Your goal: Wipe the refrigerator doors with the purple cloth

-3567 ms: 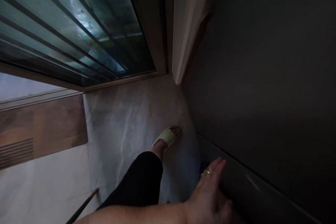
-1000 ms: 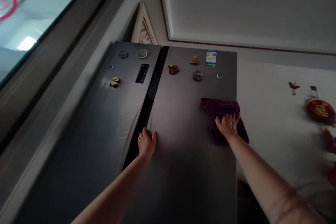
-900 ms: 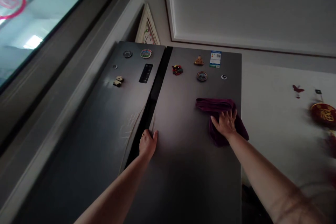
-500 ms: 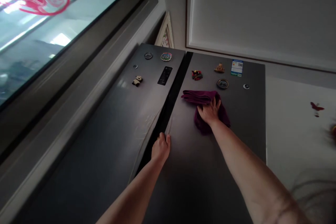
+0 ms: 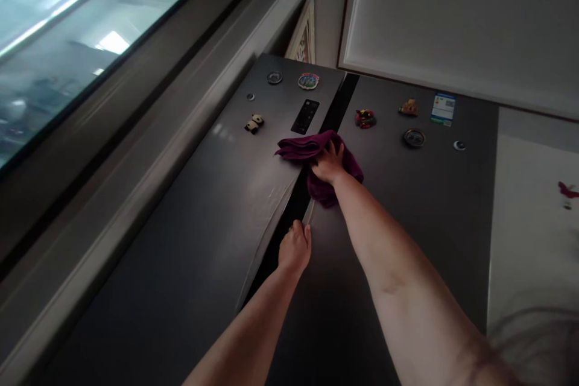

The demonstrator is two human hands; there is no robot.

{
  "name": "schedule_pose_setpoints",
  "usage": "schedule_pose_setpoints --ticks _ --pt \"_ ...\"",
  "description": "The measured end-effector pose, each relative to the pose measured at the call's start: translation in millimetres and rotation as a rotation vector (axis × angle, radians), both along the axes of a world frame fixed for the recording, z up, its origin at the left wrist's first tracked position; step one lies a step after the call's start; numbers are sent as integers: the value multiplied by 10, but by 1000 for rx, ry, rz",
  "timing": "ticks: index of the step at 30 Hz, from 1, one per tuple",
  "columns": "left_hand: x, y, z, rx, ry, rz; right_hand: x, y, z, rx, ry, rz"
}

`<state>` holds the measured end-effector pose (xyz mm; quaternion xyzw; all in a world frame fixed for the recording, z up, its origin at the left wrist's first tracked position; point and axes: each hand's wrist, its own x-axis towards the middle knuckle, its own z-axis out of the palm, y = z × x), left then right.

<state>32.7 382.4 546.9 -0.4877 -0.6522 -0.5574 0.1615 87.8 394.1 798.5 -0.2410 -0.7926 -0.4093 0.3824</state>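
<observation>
A folded purple cloth (image 5: 298, 148) lies against the grey refrigerator (image 5: 420, 211), over the dark gap (image 5: 296, 194) between its two doors. My right hand (image 5: 329, 164) presses on the cloth, fingers bent into its folds. Lower down, my left hand (image 5: 295, 247) has its fingers curled into the gap at the right door's edge, thumb on the outside. Clear film along the door edges looks loose and wrinkled near the left hand.
Magnets dot both doors, among them a panda (image 5: 254, 123) and a round one (image 5: 414, 138). A black control panel (image 5: 305, 116) and a label (image 5: 443, 110) are higher up. A window frame (image 5: 181, 42) runs along the left, a picture frame (image 5: 304, 33) behind.
My right hand has slid the cloth left, from the right door onto the gap and the left door's edge. My left hand keeps its hold. The view has shifted slightly.
</observation>
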Motion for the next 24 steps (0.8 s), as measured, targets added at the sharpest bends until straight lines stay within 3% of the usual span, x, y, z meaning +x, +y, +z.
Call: schedule_pose_setpoints --ticks 3,6,18,24 --pt "-5 -6 6 -16 14 18 44 -24 -43 -6 -27 -3" --pt "-22 -2 8 -22 21 28 329 9 -44 2 43 6" --pt "-65 11 41 -26 22 95 2495 529 -1 151 370 -101" --pt "-81 42 38 -1 24 135 3231 728 148 183 543 -160"
